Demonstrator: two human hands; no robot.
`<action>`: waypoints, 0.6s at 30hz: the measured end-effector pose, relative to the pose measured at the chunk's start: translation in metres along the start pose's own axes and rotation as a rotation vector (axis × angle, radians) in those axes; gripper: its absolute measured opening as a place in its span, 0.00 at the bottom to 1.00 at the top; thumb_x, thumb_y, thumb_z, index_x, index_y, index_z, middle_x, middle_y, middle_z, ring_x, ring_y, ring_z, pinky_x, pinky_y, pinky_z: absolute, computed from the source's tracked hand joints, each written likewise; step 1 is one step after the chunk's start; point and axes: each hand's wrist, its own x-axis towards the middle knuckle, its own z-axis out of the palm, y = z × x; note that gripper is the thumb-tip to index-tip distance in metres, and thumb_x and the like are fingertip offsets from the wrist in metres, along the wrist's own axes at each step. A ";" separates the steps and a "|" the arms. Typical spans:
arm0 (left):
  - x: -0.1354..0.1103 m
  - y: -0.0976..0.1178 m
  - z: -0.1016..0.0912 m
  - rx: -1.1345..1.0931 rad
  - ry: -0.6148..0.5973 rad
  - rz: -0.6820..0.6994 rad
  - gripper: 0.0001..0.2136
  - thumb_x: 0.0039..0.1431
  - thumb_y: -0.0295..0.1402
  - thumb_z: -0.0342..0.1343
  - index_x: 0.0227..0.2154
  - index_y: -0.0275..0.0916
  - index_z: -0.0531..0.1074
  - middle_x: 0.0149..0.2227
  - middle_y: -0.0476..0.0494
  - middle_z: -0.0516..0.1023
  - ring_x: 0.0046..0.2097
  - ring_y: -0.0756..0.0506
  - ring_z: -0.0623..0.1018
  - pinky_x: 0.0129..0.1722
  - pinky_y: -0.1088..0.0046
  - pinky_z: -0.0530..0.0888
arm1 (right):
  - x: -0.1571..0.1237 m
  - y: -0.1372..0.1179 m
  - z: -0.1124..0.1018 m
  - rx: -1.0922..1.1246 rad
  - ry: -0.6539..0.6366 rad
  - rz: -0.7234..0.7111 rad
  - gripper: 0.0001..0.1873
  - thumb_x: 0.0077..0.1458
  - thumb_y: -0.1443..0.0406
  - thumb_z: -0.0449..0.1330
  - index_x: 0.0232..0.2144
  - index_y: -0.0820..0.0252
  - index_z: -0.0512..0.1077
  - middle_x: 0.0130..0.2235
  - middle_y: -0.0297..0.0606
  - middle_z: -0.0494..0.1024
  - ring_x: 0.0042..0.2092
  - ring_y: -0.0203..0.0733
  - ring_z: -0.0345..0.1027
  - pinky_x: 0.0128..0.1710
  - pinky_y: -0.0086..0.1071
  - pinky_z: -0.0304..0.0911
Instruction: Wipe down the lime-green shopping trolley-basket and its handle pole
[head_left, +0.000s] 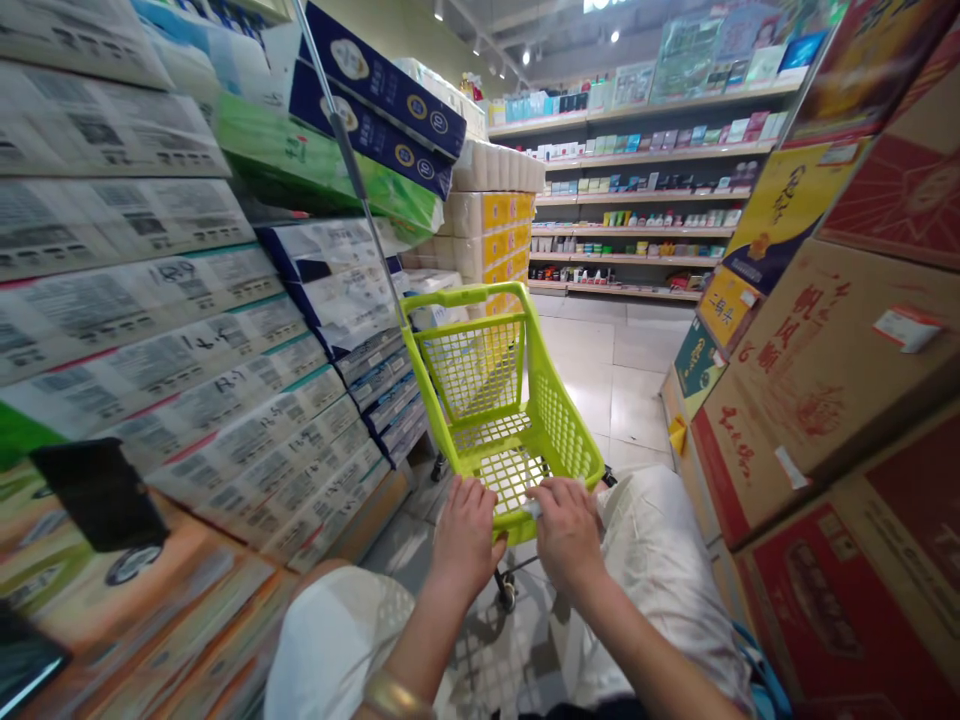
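Note:
A lime-green plastic shopping cart [517, 400] stands in a store aisle straight ahead of me, its basket showing nothing inside. My left hand [466, 535] rests on the near rim of the cart, fingers curled over the edge. My right hand [564, 528] sits beside it on the same rim, fingers bent and pinching a small white thing that I cannot make out. A thin grey pole [352, 165] rises from the cart's far left corner. My knees in white trousers [660, 560] show below the cart.
Stacked tissue packs [187, 350] fill the left side, close to the cart. Red and brown cardboard boxes [825, 380] pile up on the right. Toilet-roll packs [495, 220] stand ahead left. The tiled floor [615, 370] runs to product shelves [637, 190] at the back.

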 end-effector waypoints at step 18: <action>-0.009 0.005 0.007 -0.081 0.077 0.029 0.10 0.44 0.28 0.62 0.32 0.40 0.71 0.43 0.40 0.72 0.55 0.35 0.69 0.64 0.48 0.60 | -0.003 -0.018 -0.008 -0.026 -0.133 -0.033 0.11 0.50 0.75 0.56 0.33 0.56 0.74 0.35 0.37 0.73 0.40 0.44 0.60 0.45 0.37 0.51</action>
